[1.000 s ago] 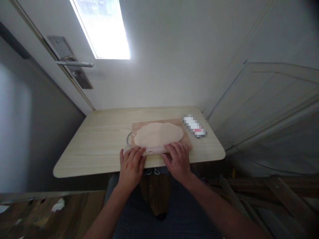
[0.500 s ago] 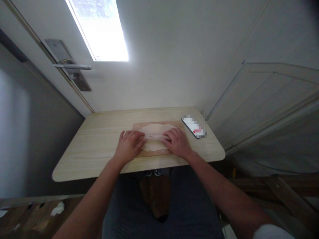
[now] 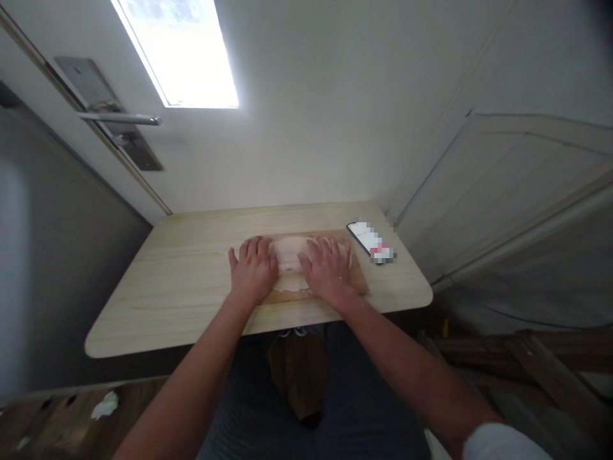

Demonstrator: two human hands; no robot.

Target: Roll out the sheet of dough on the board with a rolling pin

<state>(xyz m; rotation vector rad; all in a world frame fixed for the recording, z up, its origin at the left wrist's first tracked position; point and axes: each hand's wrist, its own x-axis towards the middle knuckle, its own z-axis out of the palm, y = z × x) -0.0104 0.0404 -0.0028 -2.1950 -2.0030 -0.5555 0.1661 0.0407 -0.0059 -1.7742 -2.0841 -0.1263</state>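
A pale, flat sheet of dough (image 3: 293,249) lies on a wooden board (image 3: 359,280). Across its middle runs a raised ridge; whether a rolling pin is wrapped inside, I cannot tell. My left hand (image 3: 253,268) rests palm down over the ridge's left end, fingers stretched out toward the far side. Over the right end, my right hand (image 3: 328,268) lies palm down with its fingers spread. Both hands touch the dough and hide the ends of the ridge.
The board sits on a light wood-grain table (image 3: 191,275) with rounded front corners. A phone (image 3: 366,239) lies just right of the board. Behind the table stands a white door with a metal handle (image 3: 122,119); crumpled paper (image 3: 105,405) is on the floor at left.
Both hands have gone from pinching the ridge with bent fingers to lying flat over it, fingers reaching farther forward. The right hand has shifted slightly left. The view has tilted a little.
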